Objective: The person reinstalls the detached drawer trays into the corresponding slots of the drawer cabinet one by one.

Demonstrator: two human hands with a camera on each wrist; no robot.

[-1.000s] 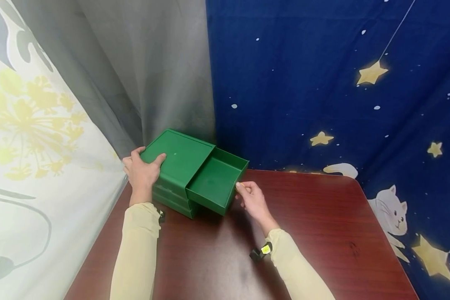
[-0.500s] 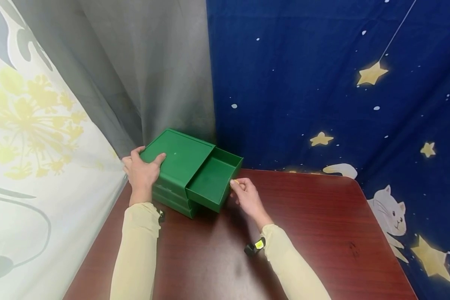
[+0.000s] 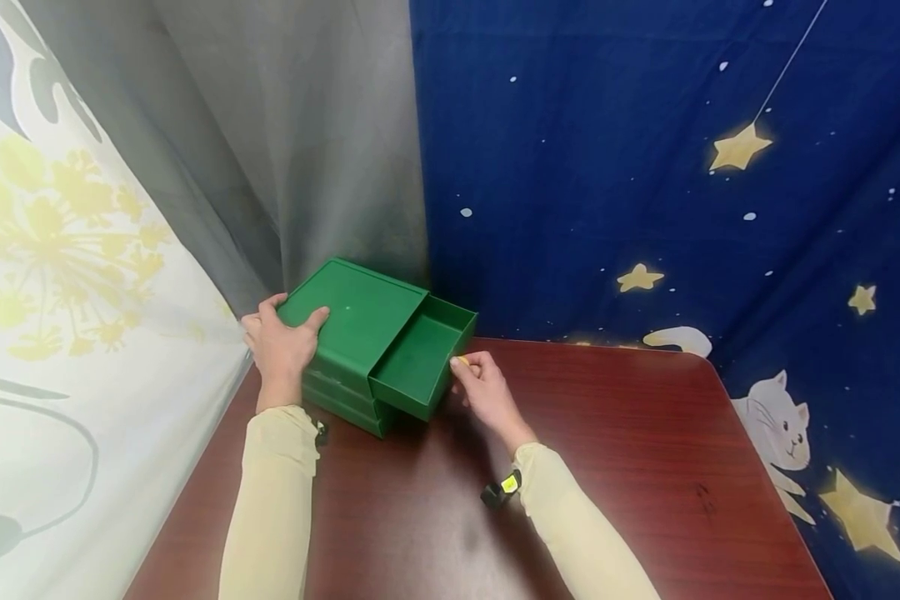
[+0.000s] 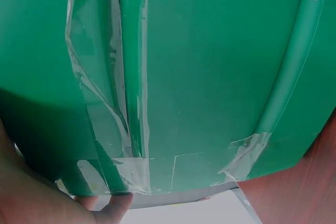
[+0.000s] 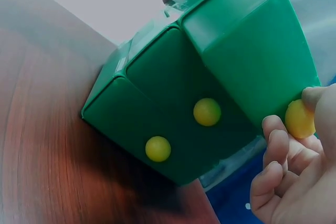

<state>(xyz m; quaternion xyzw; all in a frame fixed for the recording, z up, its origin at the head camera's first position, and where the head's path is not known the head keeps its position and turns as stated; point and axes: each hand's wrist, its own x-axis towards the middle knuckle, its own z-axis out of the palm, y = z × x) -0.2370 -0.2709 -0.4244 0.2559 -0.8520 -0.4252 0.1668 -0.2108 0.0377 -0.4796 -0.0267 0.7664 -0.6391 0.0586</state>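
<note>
A green drawer unit (image 3: 352, 312) with three stacked drawers stands at the back left of the table. Its top drawer (image 3: 420, 354) is pulled partway out, and its visible inside is bare. My right hand (image 3: 487, 392) pinches the round yellow knob (image 5: 300, 119) of that drawer between thumb and fingers. Two lower drawers sit closed, each with a yellow knob (image 5: 207, 112). My left hand (image 3: 283, 346) grips the unit's back left edge, thumb on top and fingers over the rear side. Clear tape (image 4: 131, 174) runs along the unit's side in the left wrist view.
The reddish-brown wooden table (image 3: 607, 442) extends to the right and front. Behind the unit hang a grey curtain (image 3: 345, 150) and a blue curtain with stars (image 3: 540, 167). A pale printed cloth (image 3: 82, 333) borders the left side.
My right hand has moved left, and the top drawer has slid partly back into the unit with it. The left hand keeps its place on the unit.
</note>
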